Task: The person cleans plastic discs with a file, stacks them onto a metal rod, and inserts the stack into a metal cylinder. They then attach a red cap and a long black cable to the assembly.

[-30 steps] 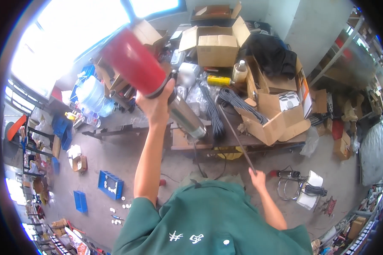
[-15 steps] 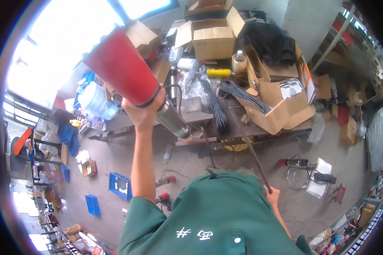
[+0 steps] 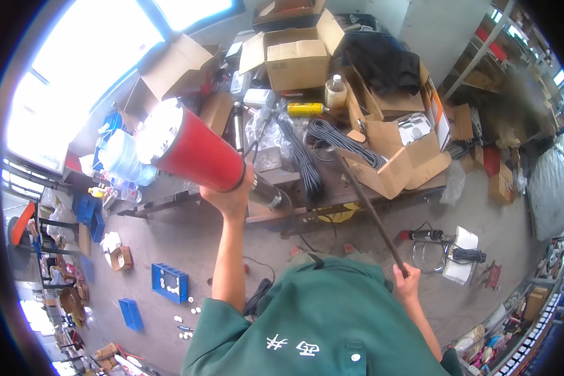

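Note:
My left hand (image 3: 230,199) is wrapped round a red and steel cylindrical submersible pump (image 3: 200,153) and holds it up over the near left edge of the workbench. Its wide red end tilts up to the left, with a pale end face showing; the narrower steel end points down to the right, beside a dark cable. Low on the right, my right hand (image 3: 407,285) grips the lower end of a long dark metal rod (image 3: 373,216). The rod slants up and away, its far end at the bench by the coiled grey cable (image 3: 348,143).
Open cardboard boxes (image 3: 297,66), a yellow can (image 3: 305,109) and a clear bottle (image 3: 336,93) crowd the workbench (image 3: 332,199). On the floor are blue crates (image 3: 177,289) at left and another red-ended pump (image 3: 425,235) at right. Shelving lines both sides.
The pump has come down and turned, so its pale end face now shows. My right hand is slightly higher on the rod's side of the view, still gripping it. The whole view has shifted a little.

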`<action>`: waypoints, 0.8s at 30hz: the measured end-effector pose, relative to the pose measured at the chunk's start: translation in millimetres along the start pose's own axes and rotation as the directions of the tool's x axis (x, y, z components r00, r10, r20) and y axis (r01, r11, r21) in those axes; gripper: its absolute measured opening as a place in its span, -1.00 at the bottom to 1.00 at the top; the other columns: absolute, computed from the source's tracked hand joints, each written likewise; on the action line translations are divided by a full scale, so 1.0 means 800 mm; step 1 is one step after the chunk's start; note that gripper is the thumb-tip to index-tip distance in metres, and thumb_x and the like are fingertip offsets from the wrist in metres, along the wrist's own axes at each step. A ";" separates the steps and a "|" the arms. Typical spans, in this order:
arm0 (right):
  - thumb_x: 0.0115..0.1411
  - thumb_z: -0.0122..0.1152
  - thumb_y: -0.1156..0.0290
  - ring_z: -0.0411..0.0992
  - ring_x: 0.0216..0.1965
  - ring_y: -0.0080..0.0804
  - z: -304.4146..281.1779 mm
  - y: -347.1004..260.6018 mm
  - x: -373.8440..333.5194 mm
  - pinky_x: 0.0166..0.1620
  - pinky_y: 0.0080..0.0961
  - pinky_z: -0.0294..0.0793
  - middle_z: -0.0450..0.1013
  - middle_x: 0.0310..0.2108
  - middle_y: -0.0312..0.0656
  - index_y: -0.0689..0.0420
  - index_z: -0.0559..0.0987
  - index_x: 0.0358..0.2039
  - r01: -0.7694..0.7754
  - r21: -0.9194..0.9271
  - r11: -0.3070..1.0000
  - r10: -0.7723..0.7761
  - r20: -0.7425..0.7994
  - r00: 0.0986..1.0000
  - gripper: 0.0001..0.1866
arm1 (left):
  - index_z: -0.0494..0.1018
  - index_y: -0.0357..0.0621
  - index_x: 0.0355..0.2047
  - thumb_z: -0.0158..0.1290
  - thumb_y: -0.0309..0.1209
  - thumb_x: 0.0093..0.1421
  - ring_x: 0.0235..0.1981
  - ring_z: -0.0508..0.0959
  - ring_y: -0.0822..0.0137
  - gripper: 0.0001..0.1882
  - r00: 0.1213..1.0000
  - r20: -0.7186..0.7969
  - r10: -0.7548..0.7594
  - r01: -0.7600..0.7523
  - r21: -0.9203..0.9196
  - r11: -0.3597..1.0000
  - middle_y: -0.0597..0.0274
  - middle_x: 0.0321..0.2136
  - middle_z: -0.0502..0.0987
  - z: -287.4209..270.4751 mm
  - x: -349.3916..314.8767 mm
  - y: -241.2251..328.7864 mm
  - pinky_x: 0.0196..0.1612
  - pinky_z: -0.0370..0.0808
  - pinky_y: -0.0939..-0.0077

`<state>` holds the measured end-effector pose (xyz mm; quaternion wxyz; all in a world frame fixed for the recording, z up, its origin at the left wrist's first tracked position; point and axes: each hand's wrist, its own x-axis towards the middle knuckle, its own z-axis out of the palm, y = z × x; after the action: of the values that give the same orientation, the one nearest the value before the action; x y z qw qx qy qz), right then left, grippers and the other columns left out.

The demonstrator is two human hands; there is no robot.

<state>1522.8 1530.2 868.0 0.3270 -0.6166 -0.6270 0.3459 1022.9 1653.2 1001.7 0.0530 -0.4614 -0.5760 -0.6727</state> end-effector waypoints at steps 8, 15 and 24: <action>0.18 0.49 -0.01 0.14 -0.70 -0.12 -0.040 -0.039 0.147 -0.57 -0.26 0.15 0.16 -0.75 -0.09 0.19 0.39 -0.68 0.296 -0.264 0.918 -0.280 0.100 0.955 -0.39 | 0.49 -0.30 0.10 0.55 -0.46 -0.16 -0.06 0.64 0.23 -0.23 0.975 0.153 -0.162 0.209 -0.373 0.904 0.16 -0.11 0.63 -0.028 0.017 0.068 0.07 0.59 0.28; 0.10 0.55 -0.01 0.33 -0.65 -0.07 -0.036 -0.109 0.458 -0.55 -0.22 0.25 0.34 -0.66 -0.06 0.12 0.43 -0.67 0.788 -0.262 0.556 -0.729 0.302 0.615 -0.44 | 0.43 -0.27 0.08 0.60 -0.37 -0.14 -0.14 0.65 0.27 -0.20 0.960 -0.263 -0.100 0.095 -0.032 0.995 0.14 -0.12 0.60 0.017 0.095 0.143 -0.03 0.65 0.36; 0.14 0.50 0.08 0.47 -0.48 0.11 0.151 -0.419 0.780 -0.40 -0.15 0.40 0.51 -0.52 0.01 0.15 0.58 -0.55 0.991 -0.078 0.111 -0.934 0.332 0.130 -0.58 | 0.47 -0.28 0.04 0.53 -0.48 -0.05 -0.23 0.71 0.28 -0.34 0.926 -0.322 -0.196 0.183 -0.070 0.981 0.10 -0.17 0.67 0.034 0.085 0.171 -0.16 0.70 0.38</action>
<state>1222.1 2150.2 1072.0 0.3172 -0.0582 -0.9464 0.0157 1082.2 1661.6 1144.8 0.0738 -0.2863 -0.5881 -0.7528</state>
